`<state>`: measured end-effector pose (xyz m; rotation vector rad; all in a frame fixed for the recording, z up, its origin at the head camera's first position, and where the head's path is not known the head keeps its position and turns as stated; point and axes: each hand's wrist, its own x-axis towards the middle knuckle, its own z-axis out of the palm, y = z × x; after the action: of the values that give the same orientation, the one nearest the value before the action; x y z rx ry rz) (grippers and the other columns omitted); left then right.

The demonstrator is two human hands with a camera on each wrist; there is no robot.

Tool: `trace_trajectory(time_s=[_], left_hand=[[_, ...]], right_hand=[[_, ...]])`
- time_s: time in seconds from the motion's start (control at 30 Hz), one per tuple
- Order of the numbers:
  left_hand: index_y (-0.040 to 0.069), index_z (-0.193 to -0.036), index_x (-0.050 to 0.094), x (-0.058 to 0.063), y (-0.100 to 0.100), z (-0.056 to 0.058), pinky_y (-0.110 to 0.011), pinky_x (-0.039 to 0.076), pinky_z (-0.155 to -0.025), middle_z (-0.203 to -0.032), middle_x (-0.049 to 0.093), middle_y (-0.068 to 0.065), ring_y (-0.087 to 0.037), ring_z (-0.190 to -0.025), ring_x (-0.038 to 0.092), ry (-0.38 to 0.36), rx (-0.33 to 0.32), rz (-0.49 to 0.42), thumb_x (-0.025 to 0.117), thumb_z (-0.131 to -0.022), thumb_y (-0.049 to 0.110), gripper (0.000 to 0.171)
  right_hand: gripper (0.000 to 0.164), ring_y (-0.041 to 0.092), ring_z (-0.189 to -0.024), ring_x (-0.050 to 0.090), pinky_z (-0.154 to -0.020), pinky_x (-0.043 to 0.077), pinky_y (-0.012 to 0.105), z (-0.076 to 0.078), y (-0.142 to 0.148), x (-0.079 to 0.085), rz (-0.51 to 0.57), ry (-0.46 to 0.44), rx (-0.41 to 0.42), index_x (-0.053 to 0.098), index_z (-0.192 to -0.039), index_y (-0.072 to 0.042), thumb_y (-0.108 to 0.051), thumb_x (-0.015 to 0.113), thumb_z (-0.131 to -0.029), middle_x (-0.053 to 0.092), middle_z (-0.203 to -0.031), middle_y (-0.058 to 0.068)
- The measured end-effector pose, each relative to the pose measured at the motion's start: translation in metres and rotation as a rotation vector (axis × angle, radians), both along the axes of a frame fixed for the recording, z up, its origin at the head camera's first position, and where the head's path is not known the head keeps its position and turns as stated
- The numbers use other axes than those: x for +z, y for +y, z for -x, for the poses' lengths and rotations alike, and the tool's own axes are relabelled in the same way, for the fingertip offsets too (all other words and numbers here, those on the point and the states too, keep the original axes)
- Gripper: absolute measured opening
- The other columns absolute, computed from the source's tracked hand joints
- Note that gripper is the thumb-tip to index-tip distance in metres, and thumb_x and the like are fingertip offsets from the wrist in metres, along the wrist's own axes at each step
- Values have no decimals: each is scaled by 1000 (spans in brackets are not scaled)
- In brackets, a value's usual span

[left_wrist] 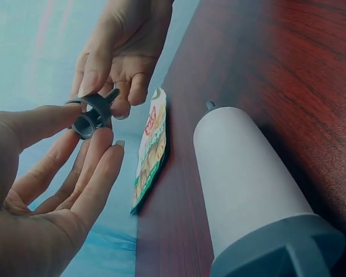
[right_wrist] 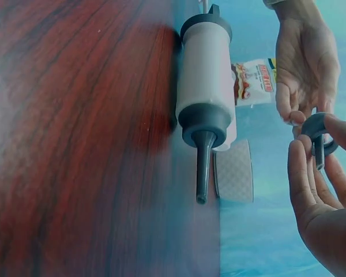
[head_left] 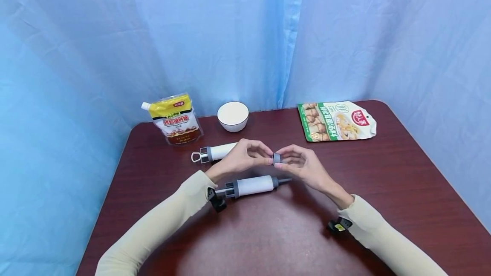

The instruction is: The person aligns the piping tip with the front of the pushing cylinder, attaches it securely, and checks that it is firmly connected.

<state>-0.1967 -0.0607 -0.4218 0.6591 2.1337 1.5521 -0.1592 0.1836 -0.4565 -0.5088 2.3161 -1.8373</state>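
I saw a white bowl (head_left: 233, 127) with a dark rim on a reddish-brown table (head_left: 261, 233). Left of the bowl was a yellow-topped pouch (head_left: 177, 122) with a white cap; well to its right, a green-and-white packet (head_left: 335, 122); behind it hung a light-blue curtain (head_left: 230, 37).

The bench (head_left: 268, 233) is viewed downward from the head; a grey fitting (head_left: 276, 158) is shared by nearer, inward-facing wrist views.
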Motion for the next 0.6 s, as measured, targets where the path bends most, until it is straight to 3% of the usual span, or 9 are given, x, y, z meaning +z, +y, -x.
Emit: trace_trajectory(time_s=[0.1, 0.33, 0.6], left_hand=[[6, -112, 76, -1, -1, -1, -27, 59, -84, -103, 78, -13, -30, -94, 77, 19, -2, 0, 80, -92, 14, 22], [3, -116, 76, -7, -4, -6, -59, 58, -93, -108, 79, -17, -47, -101, 73, -18, -13, -14, 77, -95, 14, 24], [4, -117, 76, -8, -7, -6, -55, 59, -92, -107, 79, -16, -45, -99, 74, -39, 1, -28, 78, -94, 14, 26]], right_hand=[[33, 17, -96, 76, -82, 62, 29, 1, -2, 1, 8, -10, 4, 68, -122, -9, -16, 81, -92, 74, -111, 14], [35, 19, -95, 76, -82, 63, 38, 1, -3, -2, -5, -47, 21, 68, -123, -9, -19, 81, -93, 75, -109, 15], [36, 20, -95, 76, -81, 62, 29, -1, -4, 0, -18, -53, 16, 69, -122, -11, -20, 83, -90, 75, -110, 15]])
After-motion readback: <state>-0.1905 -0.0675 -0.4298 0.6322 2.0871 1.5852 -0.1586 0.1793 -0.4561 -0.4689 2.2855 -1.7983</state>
